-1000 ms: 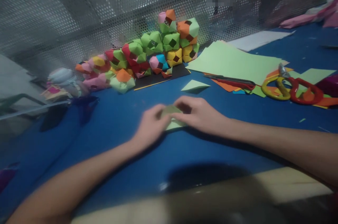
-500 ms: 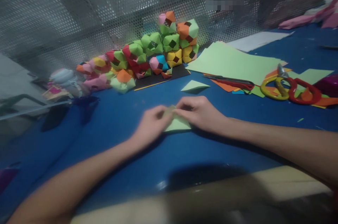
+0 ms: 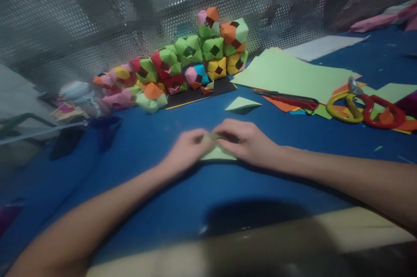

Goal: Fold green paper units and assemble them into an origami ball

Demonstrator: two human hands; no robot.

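Observation:
A small pale green sheet of folded paper (image 3: 217, 154) lies on the blue tabletop (image 3: 163, 216) between my hands. My left hand (image 3: 187, 146) grips its left side, thumb on top. From the right, my right hand (image 3: 244, 140) pinches the paper's upper part with bent fingers. The fingertips of both hands nearly meet near the top corner, and the palms cover part of the sheet. Just beyond my hands rests another folded pale green paper piece (image 3: 243, 104), with one edge raised.
Behind stand stacked origami cubes (image 3: 189, 50) in several colours, some on a black sheet (image 3: 195, 97). To the right are green paper sheets (image 3: 286, 70), scissors (image 3: 293, 99) with dark blades, another pair with yellow and red handles (image 3: 384, 111), and scraps. A perforated metal panel (image 3: 97, 20) rises behind.
The fingers of my right hand have shifted slightly on the paper, with the thumb now lower. Both hands still hold it. The view has moved a little.

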